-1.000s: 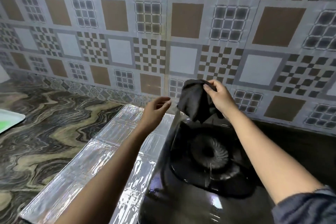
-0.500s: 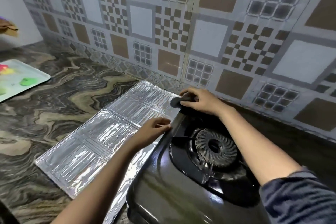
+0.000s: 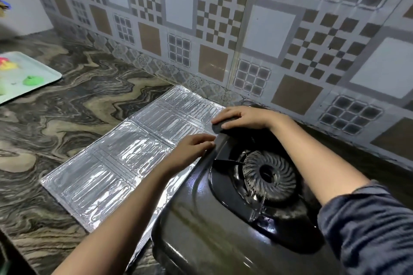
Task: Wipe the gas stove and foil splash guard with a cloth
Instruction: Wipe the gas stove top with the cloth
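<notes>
Fingers [image 3: 225, 119] of the right hand [image 3: 243, 117] hide most of the dark cloth [image 3: 217, 127].

The foil splash guard [image 3: 125, 158] lies flat left of the gas stove [image 3: 223, 230] (edges touching), tray [image 3: 44, 80] far left.

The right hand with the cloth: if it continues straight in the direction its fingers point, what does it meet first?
The right hand points left, pressing the cloth at the stove's far left corner. It would probably slide first onto the foil splash guard lying flat beside the stove.
</notes>
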A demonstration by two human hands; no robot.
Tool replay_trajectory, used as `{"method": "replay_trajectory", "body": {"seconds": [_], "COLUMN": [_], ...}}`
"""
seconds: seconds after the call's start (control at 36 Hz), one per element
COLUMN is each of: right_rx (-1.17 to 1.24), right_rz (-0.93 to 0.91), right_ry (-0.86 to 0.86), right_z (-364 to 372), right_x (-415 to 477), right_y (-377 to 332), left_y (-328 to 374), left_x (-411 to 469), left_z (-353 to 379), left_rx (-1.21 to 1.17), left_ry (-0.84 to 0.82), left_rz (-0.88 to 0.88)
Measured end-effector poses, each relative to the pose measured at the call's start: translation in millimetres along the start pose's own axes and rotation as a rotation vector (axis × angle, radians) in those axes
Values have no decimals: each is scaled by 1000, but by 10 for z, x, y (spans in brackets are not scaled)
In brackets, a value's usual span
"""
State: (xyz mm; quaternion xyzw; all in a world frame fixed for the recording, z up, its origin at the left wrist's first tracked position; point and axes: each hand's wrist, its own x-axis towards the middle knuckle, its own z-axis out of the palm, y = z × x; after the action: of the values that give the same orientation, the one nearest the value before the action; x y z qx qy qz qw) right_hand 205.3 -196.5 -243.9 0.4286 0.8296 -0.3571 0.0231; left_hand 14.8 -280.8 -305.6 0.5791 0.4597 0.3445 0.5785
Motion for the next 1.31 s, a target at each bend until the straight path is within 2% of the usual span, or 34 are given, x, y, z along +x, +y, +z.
{"method": "replay_trajectory", "body": {"seconds": [0.17,0.31,0.42,0.56,0.86,1.19,1.31], "right_rx": [-48,-22,-1,-33,-72,-105,-97], "right_rz": [-1,30,44,19,147,459,596], "right_ry": [-58,-33,19,168,386,651,628], "right_z": [-50,-122,-176,-123,-97,-26,-29], "right_x": [75,125,130,109,132,155,130], "right_y": [33,65,182,352,559,579,646], "left_y": [-31,-28,11,32,46,85,95], "left_x": [56,100,158,243,468,646,709], "left_z": [13,25,50,97,118,200,228], "left_rx": [-11,-6,-5,-51,-83,-105,-74], "left_ry": [30,11,3,31,18,6,24], "left_rz": [-3,-19,-32,-51,-25,34,44]}}
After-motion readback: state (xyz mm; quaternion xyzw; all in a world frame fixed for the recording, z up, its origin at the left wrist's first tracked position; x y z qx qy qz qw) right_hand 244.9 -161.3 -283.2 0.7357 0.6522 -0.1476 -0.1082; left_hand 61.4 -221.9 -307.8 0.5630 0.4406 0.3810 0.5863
